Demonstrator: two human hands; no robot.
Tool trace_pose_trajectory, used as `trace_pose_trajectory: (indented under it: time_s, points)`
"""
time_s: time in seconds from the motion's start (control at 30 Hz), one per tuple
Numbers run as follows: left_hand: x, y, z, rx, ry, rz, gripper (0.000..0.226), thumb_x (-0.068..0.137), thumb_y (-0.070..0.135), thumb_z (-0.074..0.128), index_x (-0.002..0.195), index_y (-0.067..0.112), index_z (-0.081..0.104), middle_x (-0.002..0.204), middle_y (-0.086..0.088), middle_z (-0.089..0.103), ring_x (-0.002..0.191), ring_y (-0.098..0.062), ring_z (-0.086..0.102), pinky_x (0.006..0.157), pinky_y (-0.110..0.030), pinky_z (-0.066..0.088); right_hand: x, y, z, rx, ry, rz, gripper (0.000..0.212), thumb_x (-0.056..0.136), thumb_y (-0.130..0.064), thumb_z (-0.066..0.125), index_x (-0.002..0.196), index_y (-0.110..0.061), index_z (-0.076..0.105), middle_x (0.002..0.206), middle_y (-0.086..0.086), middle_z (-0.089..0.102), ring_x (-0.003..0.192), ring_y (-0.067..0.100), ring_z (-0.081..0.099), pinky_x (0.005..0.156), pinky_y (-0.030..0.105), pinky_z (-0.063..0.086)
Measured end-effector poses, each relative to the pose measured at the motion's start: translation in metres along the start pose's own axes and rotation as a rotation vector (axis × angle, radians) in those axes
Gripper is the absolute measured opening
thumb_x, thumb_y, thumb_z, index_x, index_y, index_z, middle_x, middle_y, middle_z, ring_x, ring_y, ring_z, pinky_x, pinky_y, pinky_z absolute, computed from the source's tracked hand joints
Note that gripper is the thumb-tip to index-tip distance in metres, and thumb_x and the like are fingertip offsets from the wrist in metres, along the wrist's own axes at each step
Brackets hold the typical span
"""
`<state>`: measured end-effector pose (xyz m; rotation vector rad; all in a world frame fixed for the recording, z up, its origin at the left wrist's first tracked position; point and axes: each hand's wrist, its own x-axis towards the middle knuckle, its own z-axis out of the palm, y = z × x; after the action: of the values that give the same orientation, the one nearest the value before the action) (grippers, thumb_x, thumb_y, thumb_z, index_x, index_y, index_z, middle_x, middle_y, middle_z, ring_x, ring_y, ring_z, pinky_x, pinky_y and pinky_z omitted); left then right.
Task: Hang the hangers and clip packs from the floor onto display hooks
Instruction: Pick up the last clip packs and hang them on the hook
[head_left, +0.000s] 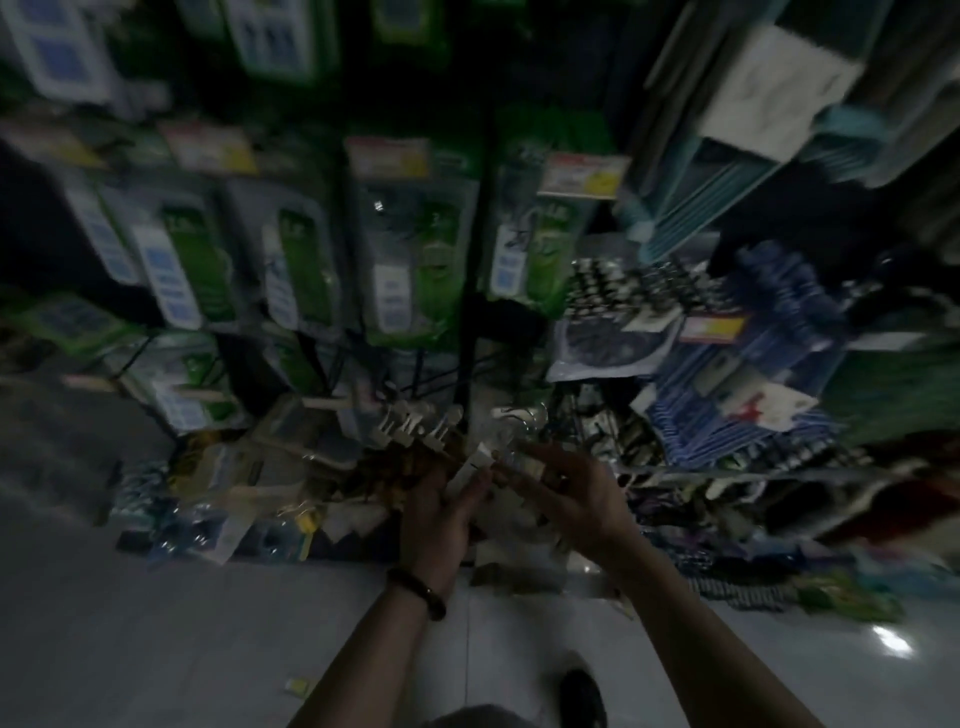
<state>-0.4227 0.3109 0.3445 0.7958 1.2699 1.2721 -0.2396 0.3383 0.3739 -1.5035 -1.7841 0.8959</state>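
Dim, blurry feed, so I'm reading this w/ care. Both hands meet at frame centre on one clip pack (485, 461), a pale card w/ clear plastic, held above the floor (208, 623) and just below the low display hooks (415, 422) at 12 o'clock of the hands. Left hand (441, 512), bracelet (418, 590) on the wrist, looks to pinch the card's lower edge. Right hand (569, 493) has fingers curled on the pack's right side. Blur hides the exact finger placement.

More loose packs (218, 525) lie on the floor at 9 o'clock. Blue hangers (737, 395) sit at 2 o'clock, green carded packs (405, 249) hang higher at 12.

My read: step in hand is lining up the pack's hang hole w/ a hook tip. To do it well I'd:
- keep the card flat and square to the hook, hole uppermost
- let one hand steady the bottom while the other guides the top
- pick a hook w/ matching stock, not the nearest one
- slide fully back so it doesn't slip off

I can't make out the hole itself from here.
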Motion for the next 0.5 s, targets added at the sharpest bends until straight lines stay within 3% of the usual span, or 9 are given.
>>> trace_pose_trajectory:
  time_s: [0.1,0.2,0.27,0.37,0.43,0.5]
  points:
    - [0.004,-0.003,0.059,0.068,0.003,-0.011,0.036,0.083,0.052,0.081,0.110,0.028,0.078,0.107,-0.002,0.080,0.101,-0.027,0.076,0.086,-0.058,0.062,0.008,0.031,-0.049,-0.043,0.017,0.062,0.044,0.092,-0.059,0.072,0.133,-0.042,0.070,0.108,-0.015,0.077,0.092,-0.001,0.073,0.073,0.030,0.061]
    - [0.014,0.000,0.115,0.019,-0.021,-0.015,0.023,0.089,0.034,0.080,0.110,0.025,0.078,0.107,-0.007,0.080,0.100,-0.030,0.076,0.090,-0.058,0.060,0.017,0.050,-0.091,0.036,0.033,0.065,0.037,0.092,-0.059,0.068,0.122,-0.040,0.076,0.100,-0.017,0.077,0.086,-0.004,0.071,0.069,0.019,0.054]
    - [0.025,0.002,0.146,0.001,-0.050,-0.011,0.026,0.088,0.033,0.078,0.113,0.024,0.076,0.110,-0.008,0.079,0.103,-0.032,0.075,0.091,-0.058,0.060,0.026,0.064,-0.114,0.112,0.077,0.046,0.028,0.093,-0.055,0.072,0.114,-0.037,0.080,0.092,-0.022,0.076,0.081,-0.006,0.071,0.064,0.013,0.049]
    - [0.040,0.002,0.185,0.007,-0.065,-0.012,0.027,0.094,0.027,0.076,0.118,0.016,0.073,0.110,-0.008,0.079,0.105,-0.031,0.075,0.089,-0.051,0.061,0.042,0.089,-0.140,0.127,0.141,-0.020,0.026,0.095,-0.048,0.073,0.117,-0.034,0.080,0.103,-0.022,0.077,0.090,-0.006,0.072,0.067,0.014,0.051]
    - [0.045,-0.003,0.203,0.067,0.067,0.024,0.031,0.090,0.029,0.082,0.115,0.015,0.069,0.107,-0.006,0.078,0.102,-0.027,0.074,0.085,-0.044,0.060,0.052,0.113,-0.156,0.047,0.172,-0.070,0.022,0.097,-0.037,0.075,0.119,-0.035,0.080,0.104,-0.024,0.076,0.089,-0.005,0.071,0.066,0.014,0.049]
    - [0.045,-0.006,0.213,0.147,0.315,0.146,0.028,0.089,0.020,0.082,0.106,0.024,0.060,0.100,-0.003,0.068,0.094,-0.024,0.067,0.077,-0.034,0.052,0.062,0.135,-0.175,-0.080,0.205,-0.111,0.028,0.095,-0.029,0.077,0.121,-0.038,0.078,0.104,-0.023,0.076,0.084,-0.003,0.070,0.062,0.017,0.050]
